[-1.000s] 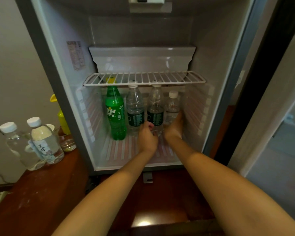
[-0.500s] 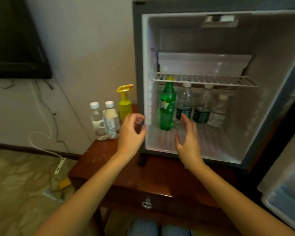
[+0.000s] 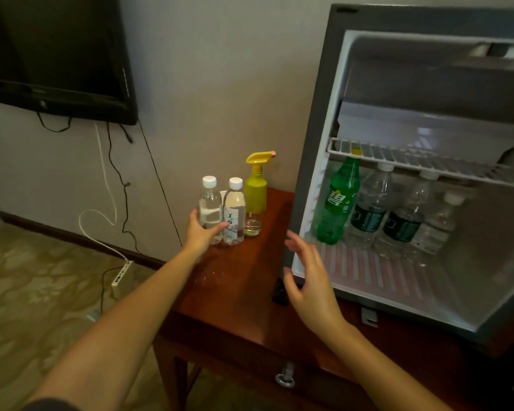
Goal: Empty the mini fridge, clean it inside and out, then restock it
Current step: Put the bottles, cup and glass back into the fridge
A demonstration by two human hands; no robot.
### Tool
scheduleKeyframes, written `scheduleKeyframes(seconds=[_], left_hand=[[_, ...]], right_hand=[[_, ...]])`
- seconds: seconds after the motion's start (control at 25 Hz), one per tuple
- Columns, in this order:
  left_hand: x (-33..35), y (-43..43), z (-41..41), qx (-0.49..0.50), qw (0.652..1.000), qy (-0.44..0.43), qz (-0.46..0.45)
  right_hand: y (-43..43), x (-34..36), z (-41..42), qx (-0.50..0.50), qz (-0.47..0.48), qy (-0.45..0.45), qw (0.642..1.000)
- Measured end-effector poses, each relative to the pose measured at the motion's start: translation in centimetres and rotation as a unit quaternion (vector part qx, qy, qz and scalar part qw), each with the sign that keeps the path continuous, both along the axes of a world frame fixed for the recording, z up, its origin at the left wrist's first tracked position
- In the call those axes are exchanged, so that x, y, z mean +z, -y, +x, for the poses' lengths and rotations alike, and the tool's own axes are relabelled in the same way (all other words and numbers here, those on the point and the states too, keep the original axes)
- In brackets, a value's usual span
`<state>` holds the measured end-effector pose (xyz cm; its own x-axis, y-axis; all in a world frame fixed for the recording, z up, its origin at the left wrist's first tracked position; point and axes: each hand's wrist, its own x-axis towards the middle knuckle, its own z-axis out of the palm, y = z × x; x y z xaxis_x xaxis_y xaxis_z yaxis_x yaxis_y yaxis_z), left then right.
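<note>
Our left hand (image 3: 204,234) curls round a water bottle (image 3: 210,203); our right hand (image 3: 310,277) hangs open, empty. We should grip mid-body, sparing the neighbour bottle (image 3: 234,209) just beyond our thumb.

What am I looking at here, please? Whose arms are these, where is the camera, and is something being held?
There is no machine: these are a person's two bare arms, filmed by one camera worn on the head, looking forward and down. The left hand curls its fingers round a clear water bottle on the wooden table. Beside it stand a second water bottle, a yellow spray bottle and a small glass. The right hand is open and holds nothing, before the open mini fridge. Inside, under a wire shelf, stand a green soda bottle and three clear bottles.
</note>
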<state>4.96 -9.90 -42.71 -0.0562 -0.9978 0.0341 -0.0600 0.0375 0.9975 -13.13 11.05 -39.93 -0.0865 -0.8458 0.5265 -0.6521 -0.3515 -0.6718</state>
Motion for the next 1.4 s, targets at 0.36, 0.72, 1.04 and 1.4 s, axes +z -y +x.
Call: scheduleKeyframes(seconds=[0.36, 0.72, 1.04, 1.4], left_hand=[[-2.2, 3.9, 1.9, 0.003, 1.000, 0.014, -0.007], [-2.6, 4.6, 0.7, 0.009, 0.998, 0.027, -0.051], [-1.8, -2.1, 2.1, 0.023, 0.996, -0.004, -0.086], [4.0, -16.6, -4.3, -0.139, 0.972, -0.090, -0.164]], right_hand=[[15.0, 1.3, 5.5, -0.028, 0.103, 0.125, 0.986], [21.9, -3.2, 5.0, -0.120, 0.102, 0.079, 0.984], [13.7, -1.9, 5.0, -0.030, 0.029, 0.131, 0.991], [-5.3, 4.6, -5.0, -0.099, -0.049, 0.219, 0.969]])
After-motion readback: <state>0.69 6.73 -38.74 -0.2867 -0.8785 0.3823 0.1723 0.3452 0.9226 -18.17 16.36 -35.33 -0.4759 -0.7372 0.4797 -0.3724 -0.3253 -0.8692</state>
